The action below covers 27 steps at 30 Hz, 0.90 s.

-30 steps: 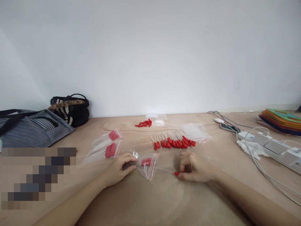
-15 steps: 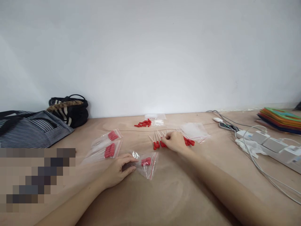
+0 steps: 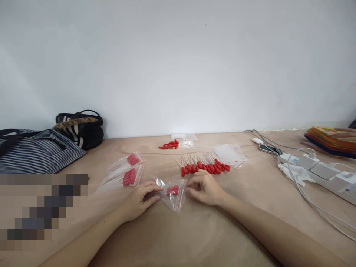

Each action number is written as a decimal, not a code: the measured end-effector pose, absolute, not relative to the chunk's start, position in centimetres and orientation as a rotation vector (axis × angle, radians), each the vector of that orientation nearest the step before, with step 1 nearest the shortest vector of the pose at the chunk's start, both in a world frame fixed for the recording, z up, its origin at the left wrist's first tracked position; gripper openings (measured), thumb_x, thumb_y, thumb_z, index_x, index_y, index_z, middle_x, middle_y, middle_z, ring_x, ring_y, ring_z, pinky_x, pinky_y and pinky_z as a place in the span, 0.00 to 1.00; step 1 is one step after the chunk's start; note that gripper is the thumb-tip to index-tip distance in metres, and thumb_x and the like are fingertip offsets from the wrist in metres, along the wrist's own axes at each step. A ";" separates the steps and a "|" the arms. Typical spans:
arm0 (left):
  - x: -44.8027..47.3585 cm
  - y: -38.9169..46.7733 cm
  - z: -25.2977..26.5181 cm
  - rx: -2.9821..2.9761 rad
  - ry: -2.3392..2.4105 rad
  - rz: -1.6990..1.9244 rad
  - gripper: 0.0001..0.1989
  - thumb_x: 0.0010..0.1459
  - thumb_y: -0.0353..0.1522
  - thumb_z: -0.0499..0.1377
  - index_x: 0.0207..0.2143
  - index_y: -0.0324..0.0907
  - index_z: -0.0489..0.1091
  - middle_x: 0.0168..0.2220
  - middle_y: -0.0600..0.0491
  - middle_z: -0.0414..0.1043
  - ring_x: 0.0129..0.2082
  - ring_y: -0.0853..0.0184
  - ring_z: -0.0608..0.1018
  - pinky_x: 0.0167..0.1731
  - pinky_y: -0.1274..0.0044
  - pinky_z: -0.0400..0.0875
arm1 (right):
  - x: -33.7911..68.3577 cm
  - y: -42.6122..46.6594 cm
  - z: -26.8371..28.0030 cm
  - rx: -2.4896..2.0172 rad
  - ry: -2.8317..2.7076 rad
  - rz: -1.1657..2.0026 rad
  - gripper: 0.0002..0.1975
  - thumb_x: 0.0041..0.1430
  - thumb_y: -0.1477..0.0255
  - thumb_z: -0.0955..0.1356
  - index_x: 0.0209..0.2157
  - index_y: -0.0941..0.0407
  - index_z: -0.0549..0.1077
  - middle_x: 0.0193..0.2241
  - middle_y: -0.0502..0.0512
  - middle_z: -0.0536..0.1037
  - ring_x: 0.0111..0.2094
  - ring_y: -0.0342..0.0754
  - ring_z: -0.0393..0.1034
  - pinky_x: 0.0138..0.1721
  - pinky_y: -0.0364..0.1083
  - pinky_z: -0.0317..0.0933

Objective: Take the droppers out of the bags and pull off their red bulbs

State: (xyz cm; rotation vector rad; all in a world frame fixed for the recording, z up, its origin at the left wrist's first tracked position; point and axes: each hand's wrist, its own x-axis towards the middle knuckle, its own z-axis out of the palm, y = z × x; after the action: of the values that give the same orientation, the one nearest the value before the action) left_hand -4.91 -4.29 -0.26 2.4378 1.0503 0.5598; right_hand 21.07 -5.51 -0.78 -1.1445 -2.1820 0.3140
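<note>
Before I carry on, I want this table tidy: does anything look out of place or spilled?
A crumpled white wad against the power strip looks stray, bunched up like litter. The red-tipped sticks overlap unevenly, but nothing looks clearly spilled or damaged.

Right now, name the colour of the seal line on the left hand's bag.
The seal line is red; see the head view.

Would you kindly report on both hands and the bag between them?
Left hand touching bag. Right hand at its right edge, grip unclear. Red pieces inside. Red-tipped sticks just beyond right hand.
</note>
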 end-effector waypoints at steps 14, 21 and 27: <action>-4.1 -4.6 -0.2 2.477 1.009 0.564 0.11 0.55 0.32 0.54 0.41 0.43 0.69 0.39 0.50 0.71 0.40 0.65 0.71 0.40 0.73 0.66 | 18.6 -5.9 -1.9 -1.233 -2.263 0.426 0.11 0.43 0.65 0.70 0.22 0.57 0.67 0.23 0.48 0.68 0.28 0.42 0.60 0.30 0.42 0.48; -4.0 -4.5 -0.1 2.438 1.032 0.549 0.10 0.54 0.33 0.54 0.39 0.44 0.71 0.38 0.51 0.72 0.38 0.66 0.72 0.40 0.74 0.67 | 18.9 -6.7 -1.5 -1.149 -2.248 0.448 0.13 0.44 0.67 0.70 0.35 0.53 0.70 0.28 0.48 0.70 0.32 0.44 0.62 0.35 0.43 0.50; -4.1 -4.4 -0.3 2.419 1.010 0.568 0.10 0.55 0.33 0.54 0.39 0.44 0.71 0.39 0.51 0.72 0.40 0.66 0.71 0.42 0.74 0.66 | 18.4 -6.8 -1.5 -1.282 -2.193 0.392 0.09 0.43 0.67 0.70 0.24 0.56 0.69 0.27 0.50 0.66 0.33 0.45 0.60 0.34 0.45 0.51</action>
State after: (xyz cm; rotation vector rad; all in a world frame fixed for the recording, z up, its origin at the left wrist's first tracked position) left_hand -4.07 -4.44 -0.31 2.4193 1.0102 0.5683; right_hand 18.41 -6.81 -1.51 -1.2823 -2.1926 0.3920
